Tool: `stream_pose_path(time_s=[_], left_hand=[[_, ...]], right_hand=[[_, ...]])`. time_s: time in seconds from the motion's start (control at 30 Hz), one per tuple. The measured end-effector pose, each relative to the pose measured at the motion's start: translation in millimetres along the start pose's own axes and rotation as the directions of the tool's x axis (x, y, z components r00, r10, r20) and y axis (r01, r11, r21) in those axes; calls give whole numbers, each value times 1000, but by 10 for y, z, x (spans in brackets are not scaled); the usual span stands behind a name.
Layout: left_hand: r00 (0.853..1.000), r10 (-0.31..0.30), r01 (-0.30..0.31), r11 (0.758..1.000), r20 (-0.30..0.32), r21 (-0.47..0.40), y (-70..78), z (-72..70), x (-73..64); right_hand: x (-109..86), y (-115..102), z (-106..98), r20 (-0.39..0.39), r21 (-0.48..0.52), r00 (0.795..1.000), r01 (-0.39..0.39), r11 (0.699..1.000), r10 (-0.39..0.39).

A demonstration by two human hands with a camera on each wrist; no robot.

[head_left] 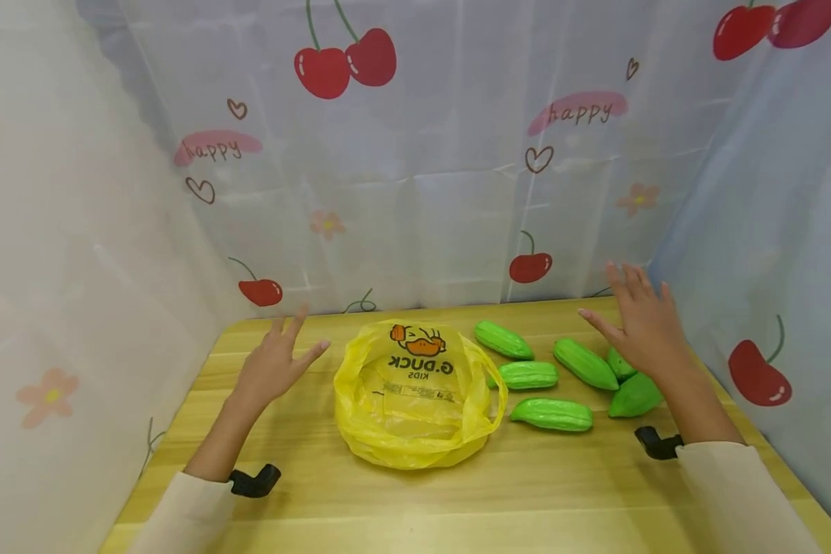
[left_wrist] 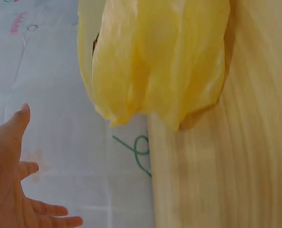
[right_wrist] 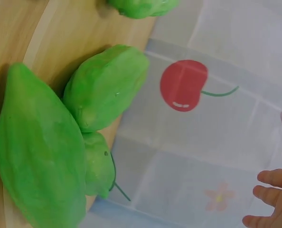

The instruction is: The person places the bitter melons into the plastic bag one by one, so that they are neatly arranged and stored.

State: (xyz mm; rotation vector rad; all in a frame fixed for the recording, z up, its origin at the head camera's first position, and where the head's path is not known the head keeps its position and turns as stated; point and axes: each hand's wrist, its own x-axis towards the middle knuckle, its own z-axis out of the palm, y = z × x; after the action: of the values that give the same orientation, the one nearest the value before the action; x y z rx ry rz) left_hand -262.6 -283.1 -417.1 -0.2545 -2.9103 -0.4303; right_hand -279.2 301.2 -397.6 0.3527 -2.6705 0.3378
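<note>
A yellow plastic bag [head_left: 415, 454] printed with a duck stands with its mouth spread wide in the middle of the wooden table. My left hand [head_left: 268, 365] hovers to its left with fingers spread, holding nothing. On the other side my right hand [head_left: 642, 327] is raised over a group of green bumpy gourd-like vegetables, its fingers extended and nothing in them. Three of these, such as one gourd [head_left: 552, 415], lie just right of the bag. Beneath the right hand are several more, among them a long gourd [head_left: 585, 364] and a pointed gourd [right_wrist: 41, 147] near the wrist.
A pale curtain [head_left: 415, 231] with cherries and "happy" prints rises behind the wooden table [head_left: 360, 512] and along both sides. Each wrist wears a black mount, like the black piece [head_left: 255, 482] by the left sleeve.
</note>
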Motion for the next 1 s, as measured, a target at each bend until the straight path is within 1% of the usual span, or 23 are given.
stream_pose_path(time_s=[0.07, 0.13, 0.17, 0.23, 0.3, 0.33, 0.43, 0.57, 0.7, 0.87, 1.0], left_hand=[[1000, -1, 3, 996, 29, -92, 56, 23, -40], [999, 10, -1, 981, 47, -195, 104, 52, -63], [998, 22, -9, 970, 53, -243, 125, 71, -70], [996, 51, -25, 940, 68, -341, 164, 113, -74], [994, 69, -27, 910, 86, -413, 193, 166, -71], [993, 75, -27, 900, 94, -434, 206, 197, -69], [990, 88, -26, 885, 112, -465, 231, 284, -73], [987, 98, -29, 884, 125, -467, 255, 392, -100], [984, 109, -26, 877, 145, -480, 281, 489, -126], [980, 117, -24, 870, 160, -493, 301, 597, -115], [982, 110, -18, 866, 156, -500, 303, 674, -97]], right_hand=[[-38, -11, -42, -27, 29, 1000, -2, 1000, 3], [-81, -19, -81, -43, 52, 999, -8, 999, 10], [-106, -23, -100, -47, 64, 999, -13, 998, 16], [-158, -25, -135, -52, 83, 998, -21, 996, 26], [-210, -31, -172, -42, 96, 998, -39, 995, 43], [-236, -35, -189, -35, 107, 998, -49, 993, 53], [-304, -46, -221, 5, 120, 996, -92, 988, 92], [-394, -28, -224, 48, 142, 989, -144, 979, 138], [-493, 29, -206, 43, 161, 987, -158, 974, 153], [-578, 104, -178, 30, 184, 984, -177, 967, 174], [-622, 175, -160, 6, 172, 975, -219, 960, 222]])
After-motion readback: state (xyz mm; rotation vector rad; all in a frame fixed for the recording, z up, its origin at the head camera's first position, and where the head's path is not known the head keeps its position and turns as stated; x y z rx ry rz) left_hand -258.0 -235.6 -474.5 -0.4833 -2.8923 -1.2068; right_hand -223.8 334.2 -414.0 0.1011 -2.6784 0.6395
